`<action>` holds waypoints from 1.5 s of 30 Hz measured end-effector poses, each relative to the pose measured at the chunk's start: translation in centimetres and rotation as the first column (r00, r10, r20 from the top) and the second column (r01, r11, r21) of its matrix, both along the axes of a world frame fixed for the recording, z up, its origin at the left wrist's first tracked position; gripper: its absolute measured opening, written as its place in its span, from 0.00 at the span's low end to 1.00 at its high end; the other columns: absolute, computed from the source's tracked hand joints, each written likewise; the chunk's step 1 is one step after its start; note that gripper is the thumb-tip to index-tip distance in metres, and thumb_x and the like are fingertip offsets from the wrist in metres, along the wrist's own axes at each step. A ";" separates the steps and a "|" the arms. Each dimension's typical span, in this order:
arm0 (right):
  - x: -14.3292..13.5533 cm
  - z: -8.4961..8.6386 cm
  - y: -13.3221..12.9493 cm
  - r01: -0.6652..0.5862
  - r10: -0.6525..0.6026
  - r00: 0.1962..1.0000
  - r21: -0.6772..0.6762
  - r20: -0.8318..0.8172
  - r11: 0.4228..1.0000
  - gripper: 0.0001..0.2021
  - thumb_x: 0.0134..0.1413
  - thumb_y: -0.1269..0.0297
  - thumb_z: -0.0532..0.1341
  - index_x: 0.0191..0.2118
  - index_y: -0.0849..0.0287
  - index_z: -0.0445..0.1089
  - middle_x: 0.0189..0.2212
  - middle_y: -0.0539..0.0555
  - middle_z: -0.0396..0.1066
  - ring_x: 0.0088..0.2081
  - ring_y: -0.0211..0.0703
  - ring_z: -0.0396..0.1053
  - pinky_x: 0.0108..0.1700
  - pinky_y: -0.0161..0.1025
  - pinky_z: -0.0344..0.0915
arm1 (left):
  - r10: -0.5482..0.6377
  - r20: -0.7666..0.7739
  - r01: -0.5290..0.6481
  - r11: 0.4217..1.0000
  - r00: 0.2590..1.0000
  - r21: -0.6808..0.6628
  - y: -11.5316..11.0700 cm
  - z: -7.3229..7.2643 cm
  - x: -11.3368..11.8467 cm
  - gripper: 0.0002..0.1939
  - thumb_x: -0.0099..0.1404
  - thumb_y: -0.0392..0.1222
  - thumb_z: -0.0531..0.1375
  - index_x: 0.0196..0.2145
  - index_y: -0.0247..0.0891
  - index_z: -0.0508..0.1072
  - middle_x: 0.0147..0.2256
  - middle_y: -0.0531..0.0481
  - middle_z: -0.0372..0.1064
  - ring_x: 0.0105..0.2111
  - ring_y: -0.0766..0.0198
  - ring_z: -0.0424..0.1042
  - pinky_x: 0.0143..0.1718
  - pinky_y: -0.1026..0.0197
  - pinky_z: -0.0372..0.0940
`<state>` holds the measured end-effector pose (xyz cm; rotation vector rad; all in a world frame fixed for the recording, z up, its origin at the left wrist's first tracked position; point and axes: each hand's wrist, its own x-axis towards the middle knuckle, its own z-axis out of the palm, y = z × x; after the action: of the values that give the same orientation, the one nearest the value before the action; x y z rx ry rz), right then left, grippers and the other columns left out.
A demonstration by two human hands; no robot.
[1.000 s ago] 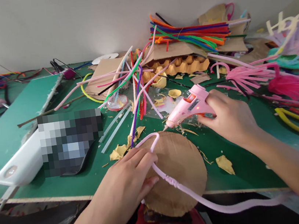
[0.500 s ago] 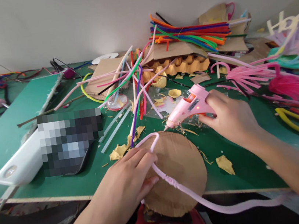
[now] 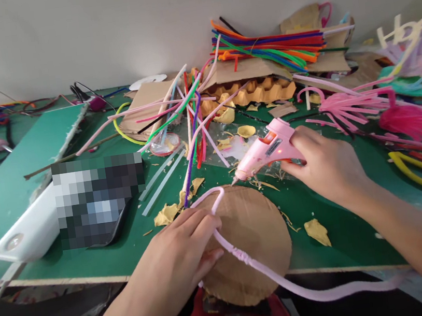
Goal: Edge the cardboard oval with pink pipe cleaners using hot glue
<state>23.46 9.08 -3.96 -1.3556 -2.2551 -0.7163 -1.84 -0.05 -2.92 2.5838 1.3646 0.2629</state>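
Note:
A round brown cardboard disc (image 3: pixel 259 235) reaches over the table's front edge. My left hand (image 3: pixel 189 244) lies on its left side, fingers closed on a pale lilac pipe cleaner (image 3: pixel 287 283). That pipe cleaner bends in a loop beyond my fingers, has a twisted joint on the disc, and trails off to the lower right. My right hand (image 3: pixel 324 165) grips a pink hot glue gun (image 3: pixel 263 150) by its handle. An orange light glows on the gun's side. Its nozzle is at the disc's far rim; whether they touch I cannot tell.
Several mixed pipe cleaners (image 3: pixel 192 113) spread across the middle. Clear glue sticks (image 3: pixel 163 180) lie left of them, near a phone (image 3: pixel 109 219) and a white device (image 3: pixel 28 230). Behind are an egg carton (image 3: pixel 260 91) and a colourful bundle (image 3: pixel 266 45). Pink pipe-cleaner pieces (image 3: pixel 352 101) lie right.

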 end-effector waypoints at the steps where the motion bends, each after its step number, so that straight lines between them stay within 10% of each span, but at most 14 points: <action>1: 0.0 0.0 0.0 -0.001 0.001 1.000 0.003 0.001 1.000 0.08 0.48 0.61 0.55 0.30 0.60 0.62 0.27 0.53 0.67 0.20 0.36 0.60 0.17 0.32 0.46 | -0.001 0.001 0.001 1.000 1.000 0.001 0.0 0.0 0.0 0.11 0.57 0.31 0.53 0.39 0.37 0.66 0.44 0.43 0.70 0.43 0.56 0.70 0.37 0.58 0.70; 11: 0.4 0.3 0.1 -0.042 0.042 0.999 -0.006 -0.023 0.999 0.06 0.45 0.62 0.56 0.30 0.59 0.62 0.27 0.53 0.68 0.21 0.37 0.61 0.17 0.33 0.49 | 0.003 0.002 -0.003 1.000 1.000 0.000 0.0 0.2 0.1 0.12 0.57 0.31 0.56 0.40 0.37 0.66 0.43 0.44 0.70 0.43 0.57 0.70 0.39 0.57 0.70; 21: 1.6 0.5 2.2 -0.174 0.041 0.871 -0.231 -0.489 0.957 0.09 0.53 0.58 0.50 0.32 0.57 0.58 0.27 0.53 0.60 0.29 0.42 0.62 0.32 0.40 0.60 | 0.054 -0.021 -0.056 0.992 0.998 -0.114 0.2 0.8 0.3 0.14 0.57 0.33 0.58 0.42 0.39 0.66 0.48 0.45 0.68 0.47 0.57 0.68 0.44 0.55 0.67; 37: 2.1 0.7 2.3 -0.199 0.047 0.920 -0.360 -0.388 0.912 0.14 0.50 0.60 0.54 0.42 0.60 0.62 0.35 0.56 0.66 0.39 0.45 0.67 0.41 0.43 0.64 | 0.059 -0.037 -0.061 0.998 0.998 -0.031 -0.5 1.7 1.3 0.19 0.57 0.32 0.57 0.47 0.34 0.64 0.55 0.40 0.60 0.53 0.55 0.63 0.53 0.47 0.59; 42: 3.6 3.9 -1.2 -0.055 -0.057 0.954 -0.356 -0.295 0.933 0.20 0.48 0.52 0.56 0.42 0.63 0.65 0.41 0.65 0.66 0.46 0.60 0.65 0.42 0.56 0.63 | 0.077 0.037 -0.079 0.996 0.996 0.050 -0.6 1.3 1.2 0.17 0.56 0.32 0.57 0.45 0.37 0.65 0.52 0.44 0.64 0.51 0.56 0.64 0.57 0.38 0.45; 45: 2.2 6.1 -5.9 0.060 -0.143 0.961 -0.327 -0.236 0.943 0.20 0.53 0.52 0.51 0.47 0.59 0.62 0.42 0.61 0.68 0.38 0.52 0.70 0.36 0.50 0.67 | 0.083 0.022 -0.084 0.994 0.996 0.065 -0.7 1.2 1.4 0.19 0.55 0.34 0.60 0.45 0.34 0.64 0.51 0.39 0.65 0.50 0.54 0.66 0.55 0.42 0.53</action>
<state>25.71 3.14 2.13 -1.6187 -2.1640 -0.1919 -0.47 -0.76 -1.69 2.5731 1.4833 0.3518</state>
